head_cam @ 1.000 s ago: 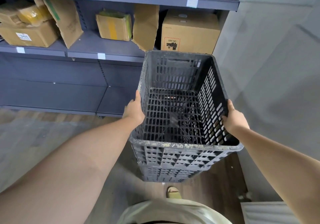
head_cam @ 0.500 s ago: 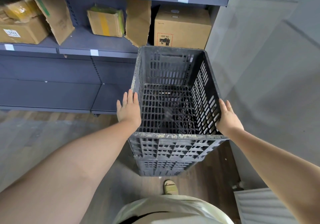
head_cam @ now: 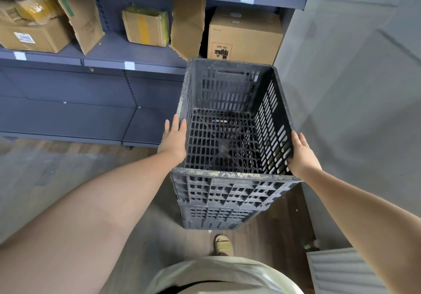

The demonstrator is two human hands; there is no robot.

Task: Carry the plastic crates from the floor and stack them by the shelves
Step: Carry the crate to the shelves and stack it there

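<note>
A black slotted plastic crate (head_cam: pixel 230 186) sits on top of another black crate (head_cam: pixel 214 218), the pair forming a stack on the floor in front of the grey shelves (head_cam: pixel 136 56). My left hand (head_cam: pixel 174 140) lies flat against the top crate's left wall, fingers straight and apart. My right hand (head_cam: pixel 301 154) rests flat against its right wall, fingers extended. Neither hand curls around the rim. The top crate holds nothing.
Cardboard boxes (head_cam: pixel 245 35) stand on the shelf just behind the stack. A grey wall (head_cam: pixel 353 100) runs close on the right. My sandalled foot (head_cam: pixel 224 244) is just in front of the stack; a white ribbed panel (head_cam: pixel 341 268) lies at lower right.
The crate has come down onto the lower crate. Both hands went from gripping its sides to lying flat with fingers spread.
</note>
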